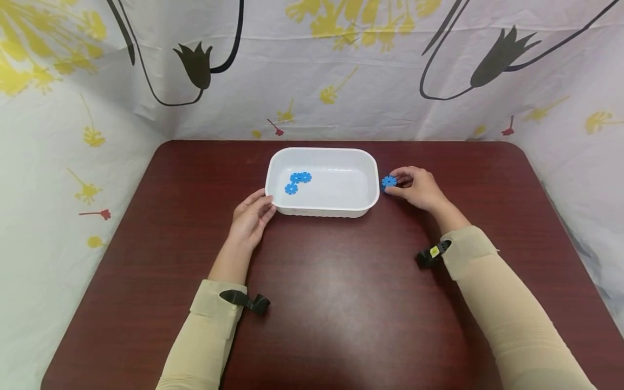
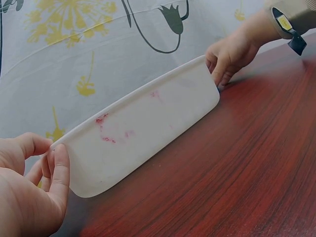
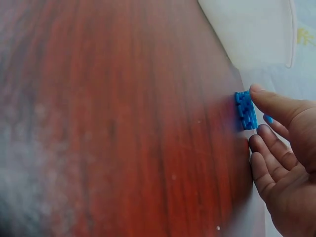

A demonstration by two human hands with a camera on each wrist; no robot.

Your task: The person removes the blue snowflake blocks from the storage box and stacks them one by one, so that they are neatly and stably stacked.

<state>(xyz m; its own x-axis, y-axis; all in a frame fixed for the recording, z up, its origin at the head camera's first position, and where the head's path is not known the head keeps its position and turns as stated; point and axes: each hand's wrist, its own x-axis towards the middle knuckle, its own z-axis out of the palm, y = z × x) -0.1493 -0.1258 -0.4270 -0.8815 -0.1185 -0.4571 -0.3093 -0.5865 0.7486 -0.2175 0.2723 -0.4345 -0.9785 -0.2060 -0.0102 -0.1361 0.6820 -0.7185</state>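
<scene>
A white plastic tub (image 1: 324, 203) stands toward the back of the table. Three blue notched discs (image 1: 291, 188) lie inside it at the left, two of them overlapping. My left hand (image 1: 247, 221) holds the tub's front left corner, thumb and fingers at the rim. Just outside the tub's right end, my right hand (image 1: 420, 190) pinches several blue notched discs (image 3: 246, 109) between thumb and fingers. In the right wrist view these discs are stacked edge-on, and a bit of blue also shows behind the thumb.
The dark red wooden table (image 1: 336, 287) has rounded far corners. A white cloth (image 1: 312, 92) with flower patterns hangs behind it and along its sides. Reddish marks (image 2: 106, 129) show on the tub's outer wall in the left wrist view.
</scene>
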